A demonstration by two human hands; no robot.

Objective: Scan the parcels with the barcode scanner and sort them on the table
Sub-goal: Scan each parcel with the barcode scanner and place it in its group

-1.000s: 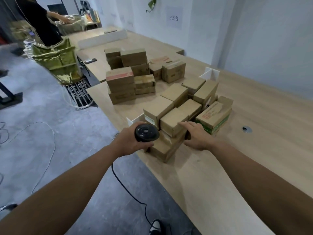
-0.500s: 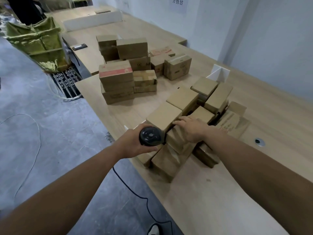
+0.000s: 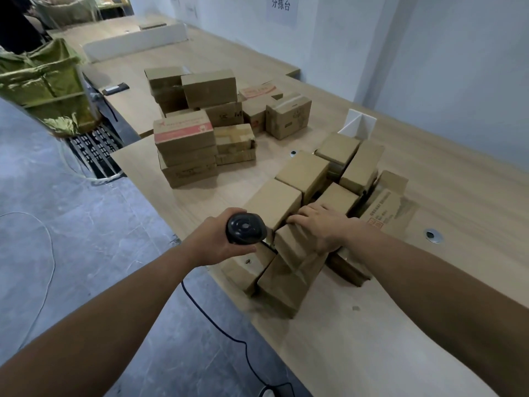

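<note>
My left hand (image 3: pixel 215 238) grips a black barcode scanner (image 3: pixel 246 232) at the table's near edge, its head turned toward the near pile of brown cardboard parcels (image 3: pixel 303 173). My right hand (image 3: pixel 316 226) lies on top of one tilted parcel (image 3: pixel 289 247) in that pile, fingers curled over its far edge. Another parcel (image 3: pixel 286 285) stands below it at the table's front. A second group of stacked parcels (image 3: pixel 186 144) sits farther back on the left.
The wooden table (image 3: pixel 372 339) runs from front right to back left. A white divider (image 3: pixel 357 123) stands behind the near pile. The scanner's black cable (image 3: pixel 217 325) hangs to the floor. A green-lined cart (image 3: pixel 43 81) stands at far left.
My right hand moved from the table beside the pile onto a parcel's top and tipped it up. The view came closer to the near pile. My left hand kept the scanner.
</note>
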